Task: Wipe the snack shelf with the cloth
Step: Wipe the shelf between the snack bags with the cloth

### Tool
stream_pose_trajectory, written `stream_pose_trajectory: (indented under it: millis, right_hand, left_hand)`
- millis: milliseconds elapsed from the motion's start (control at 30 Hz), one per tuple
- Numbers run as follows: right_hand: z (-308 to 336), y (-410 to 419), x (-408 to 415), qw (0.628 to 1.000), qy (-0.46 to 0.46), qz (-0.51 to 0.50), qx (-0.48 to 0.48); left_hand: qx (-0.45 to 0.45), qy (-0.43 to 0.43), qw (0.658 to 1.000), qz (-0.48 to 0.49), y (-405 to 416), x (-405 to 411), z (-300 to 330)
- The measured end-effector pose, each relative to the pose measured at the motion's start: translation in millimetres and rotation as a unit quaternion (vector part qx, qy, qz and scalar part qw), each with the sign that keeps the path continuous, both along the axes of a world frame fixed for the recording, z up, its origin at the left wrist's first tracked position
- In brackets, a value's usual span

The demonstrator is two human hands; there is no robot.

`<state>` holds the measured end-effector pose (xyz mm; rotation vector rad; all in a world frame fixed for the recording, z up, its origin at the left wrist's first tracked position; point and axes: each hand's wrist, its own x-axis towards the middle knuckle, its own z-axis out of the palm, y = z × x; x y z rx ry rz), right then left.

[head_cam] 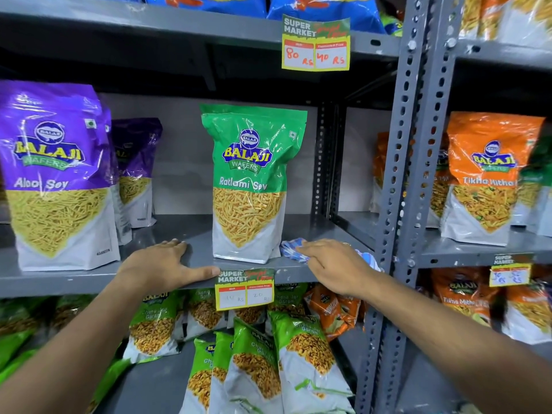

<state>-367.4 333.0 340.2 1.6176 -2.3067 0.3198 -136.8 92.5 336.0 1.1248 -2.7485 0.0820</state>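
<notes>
The right hand [334, 265] presses the blue checked cloth [294, 251] flat on the grey shelf [167, 234] beside the green Ratlami Sev bag [249, 180], while the left hand [162, 265] rests open-fingered on the shelf edge

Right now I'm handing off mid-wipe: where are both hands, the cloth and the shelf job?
Left hand: flat on the shelf front edge, holding nothing.
Right hand: on the blue-and-white cloth, right of the green Ratlami Sev pack.
Done: can't tell how much is wiped.
Left: likely the rest of the shelf, including under the green pack and around the purple Aloo Sev packs.
</notes>
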Motion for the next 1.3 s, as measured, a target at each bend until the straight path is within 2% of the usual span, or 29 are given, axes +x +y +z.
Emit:
stream_pose_trajectory:
  millis: [133, 300, 500, 667, 767, 933, 1033, 1133, 1233, 1300]
  right_hand:
    - [1, 8, 4, 1.0, 0.006, 0.011, 0.001]
    - [4, 11, 0, 0.999, -0.033, 0.006, 0.003]
    - [0, 15, 0, 0.998, -0.033, 0.009, 0.053]
    - [9, 26, 0, 0.997, -0.06, 0.046, 0.035]
    - [15, 23, 0, 0.997, -0.071, 0.036, 0.018]
    - [3, 8, 3, 0.997, -0.048, 0.048, 0.023]
    - [2, 15, 3, 0.994, -0.072, 0.087, 0.007]
    - [5, 26, -1, 0.982, -0.154, 0.1, -0.044]
    - [12, 23, -12, 0.972, -0.186, 0.052, -0.132]
    - [16, 11, -22, 0.979, -0.138, -0.017, -0.151]
  left_hand:
    - [-0.001, 0.001, 1.0, -0.001, -1, 0, -1]
    - [0.001, 0.003, 1.0, -0.003, -2, 0, -2]
    - [0.006, 0.002, 1.0, -0.006, -3, 0, -2]
    - [0.008, -0.001, 1.0, -0.004, -2, -1, -1]
    - [0.009, 0.0, 1.0, -0.005, -2, -1, -1]
    - [0.009, -0.002, 1.0, -0.009, -4, -2, -2]
    - [0.01, -0.002, 1.0, -0.008, -3, -2, -1]
    - [0.01, -0.001, 1.0, -0.008, -3, -1, -2]
    - [0.006, 0.001, 1.0, -0.004, -2, -1, -2]
    - [0.007, 0.0, 1.0, -0.003, -2, -1, -1]
